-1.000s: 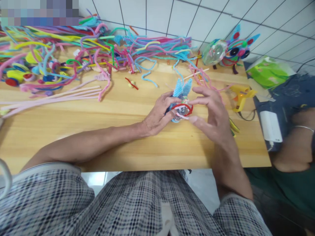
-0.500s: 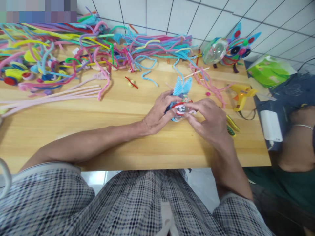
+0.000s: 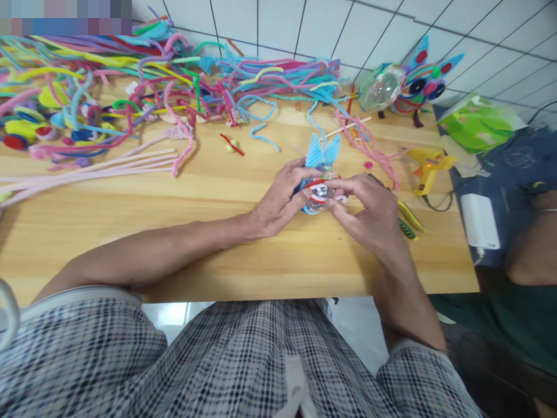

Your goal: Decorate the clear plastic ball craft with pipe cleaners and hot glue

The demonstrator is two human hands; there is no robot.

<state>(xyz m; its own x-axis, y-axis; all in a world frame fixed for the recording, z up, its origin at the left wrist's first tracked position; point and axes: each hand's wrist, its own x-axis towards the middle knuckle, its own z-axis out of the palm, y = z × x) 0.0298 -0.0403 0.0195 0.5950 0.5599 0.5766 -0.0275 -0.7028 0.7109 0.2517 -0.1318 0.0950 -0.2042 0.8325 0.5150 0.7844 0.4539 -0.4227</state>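
Note:
A small clear plastic craft figure with blue pipe-cleaner ears and red and white strips round its front sits between my hands. My left hand grips its left side, thumb on the front and fingers over the top. From the right, my right hand pinches at the strips with thumb and index finger; a pale pink strip end shows beside these fingertips. Pliers with yellow and green handles lie just right of my right hand, partly behind it.
Pipe cleaners are heaped along the back and left. A finished figure, a yellow glue gun, a green packet and a white power bank are at right. Another person's arm shows at the right edge.
My hands and the figure have stayed nearly in place, with slight finger shifts. The other person's arm at the right has moved and is blurred.

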